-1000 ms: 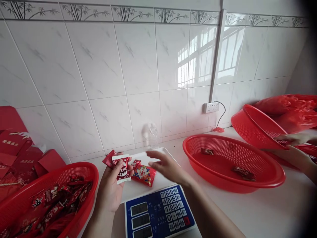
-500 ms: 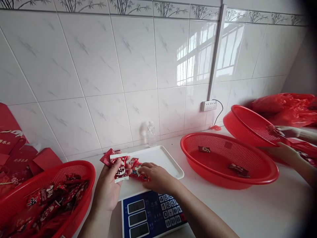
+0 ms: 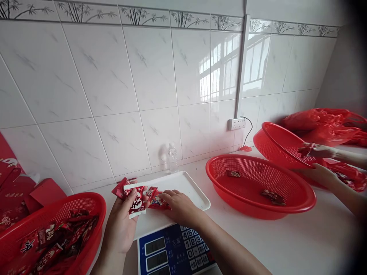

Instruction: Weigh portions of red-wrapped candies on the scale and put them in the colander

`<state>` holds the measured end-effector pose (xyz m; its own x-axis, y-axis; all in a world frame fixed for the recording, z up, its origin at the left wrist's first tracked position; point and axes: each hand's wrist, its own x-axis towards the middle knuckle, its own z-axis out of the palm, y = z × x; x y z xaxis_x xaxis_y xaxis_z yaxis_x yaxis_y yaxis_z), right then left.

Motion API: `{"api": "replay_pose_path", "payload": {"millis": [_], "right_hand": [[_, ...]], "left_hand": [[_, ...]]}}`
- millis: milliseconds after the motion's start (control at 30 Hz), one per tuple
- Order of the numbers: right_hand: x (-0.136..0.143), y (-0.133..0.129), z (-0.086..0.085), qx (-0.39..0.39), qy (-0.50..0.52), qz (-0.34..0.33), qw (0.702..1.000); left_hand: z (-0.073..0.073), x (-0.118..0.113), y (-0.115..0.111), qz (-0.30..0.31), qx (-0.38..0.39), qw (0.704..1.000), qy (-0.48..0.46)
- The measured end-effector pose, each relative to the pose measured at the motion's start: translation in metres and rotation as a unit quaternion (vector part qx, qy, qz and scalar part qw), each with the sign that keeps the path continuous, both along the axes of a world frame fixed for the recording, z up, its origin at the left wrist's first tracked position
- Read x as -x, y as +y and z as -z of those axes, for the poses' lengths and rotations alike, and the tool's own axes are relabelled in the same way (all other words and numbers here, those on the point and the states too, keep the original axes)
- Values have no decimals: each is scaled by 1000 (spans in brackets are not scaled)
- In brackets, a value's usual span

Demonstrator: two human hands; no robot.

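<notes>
My left hand point(image 3: 120, 223) is closed on small wrapped candies, the front one a red-and-white candy packet point(image 3: 137, 202) under my thumb. A darker red wrapper sticks out behind it. My right hand point(image 3: 182, 206) reaches in from the right with its fingers curled over more red candy packets point(image 3: 155, 198), just beside my left fingers. Both hands are above the white tray point(image 3: 190, 187) of a weighing scale point(image 3: 172, 250), whose blue panel has displays and number keys. My right fingertips are partly hidden among the wrappers.
A red basket point(image 3: 100, 206) with many wrapped candies stands at the left, near red boxes point(image 3: 47, 191). At the right is another red basket point(image 3: 259, 210) with a few packets. Beyond it, a co-worker's hands point(image 3: 325, 173) hold a tilted red basket point(image 3: 266, 143). A clear bottle point(image 3: 172, 158) stands by the wall.
The view has shifted slightly, so everything sits a little further left. Both my hands keep nearly the same grip over the tray. The co-worker's upper hand has moved slightly at the tilted basket.
</notes>
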<state>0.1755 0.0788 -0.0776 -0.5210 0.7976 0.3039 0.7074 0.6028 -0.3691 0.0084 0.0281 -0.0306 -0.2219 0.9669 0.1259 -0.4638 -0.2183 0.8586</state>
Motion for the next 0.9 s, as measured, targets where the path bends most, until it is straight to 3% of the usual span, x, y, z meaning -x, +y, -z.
{"api": "replay_pose_path", "payload": {"millis": [133,267,333,367,467,533,800,900], "right_hand": [[0,3,0,21,38,48,998],[-5,11,-2,95,230,75,966],[-9,18,-2,165,393,63,902],[-12,22,-3,204,486,54,848],[-24,35,-6,261,717,46,645],[-38,42,-11,236,794,52,558],[-106,38,-40,35,912,77,401],[-119,30,-46,-19,926,73,370]], "left_hand": [[-1,-1,-2,-2,-6,1000,4],[-2,-1,-2,-5,-1,1000,4],[-2,-1,-2,-6,2,1000,5],[-2,-1,-1,-7,4,1000,5],[-1,0,-1,-10,7,1000,8],[-1,0,-1,-11,8,1000,9],[-2,0,-1,-8,2,1000,18],[-2,0,-1,-7,1,1000,15]]}}
